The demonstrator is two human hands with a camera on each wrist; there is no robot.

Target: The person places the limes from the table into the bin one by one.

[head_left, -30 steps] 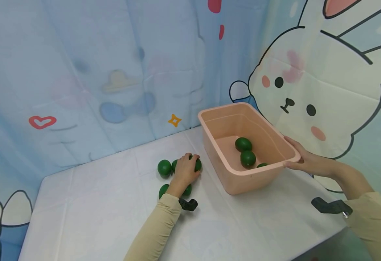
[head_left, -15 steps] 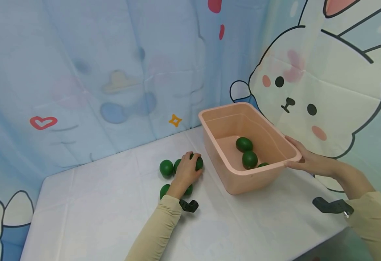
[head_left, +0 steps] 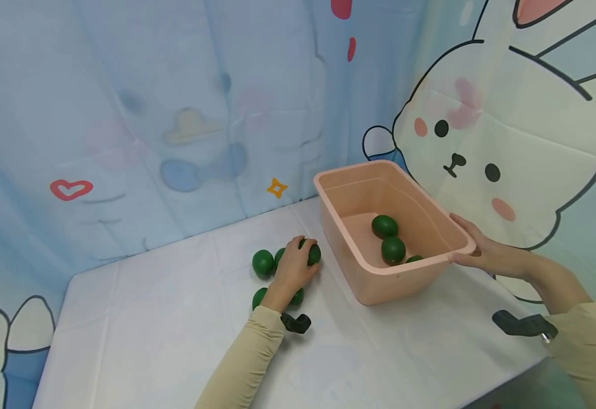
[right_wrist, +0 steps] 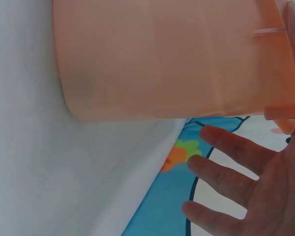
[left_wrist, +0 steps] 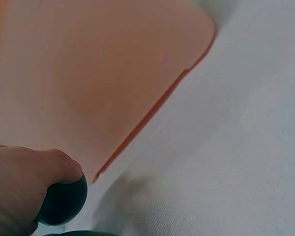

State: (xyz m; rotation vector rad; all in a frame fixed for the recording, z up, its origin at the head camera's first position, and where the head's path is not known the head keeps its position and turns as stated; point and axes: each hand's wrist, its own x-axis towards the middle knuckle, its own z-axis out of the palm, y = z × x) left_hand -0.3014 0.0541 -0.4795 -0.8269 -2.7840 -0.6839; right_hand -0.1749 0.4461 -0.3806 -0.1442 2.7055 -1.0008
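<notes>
My left hand (head_left: 298, 258) lies on the white table (head_left: 150, 329) with its fingers curled round a green ball (head_left: 313, 254) just left of a pink tub (head_left: 390, 284). The left wrist view shows a finger (left_wrist: 24, 182) over that ball (left_wrist: 64, 202) beside the tub wall (left_wrist: 98, 73). Three more green balls (head_left: 263, 263) lie around the hand, one partly under it. Inside the tub sit three green balls (head_left: 393, 249). My right hand (head_left: 474, 249) touches the tub's right rim, its fingers (right_wrist: 236, 182) straight and spread beside the wall (right_wrist: 162, 59).
A printed cloth backdrop (head_left: 175, 113) with a rabbit drawing hangs close behind the table and to the right of it. Black wrist mounts (head_left: 295, 322) sit at both sleeves. The table's front edge (head_left: 507, 375) runs near the right arm.
Almost nothing: the view has drifted slightly, the left hand stays on the same ball and the right hand stays at the tub's rim.
</notes>
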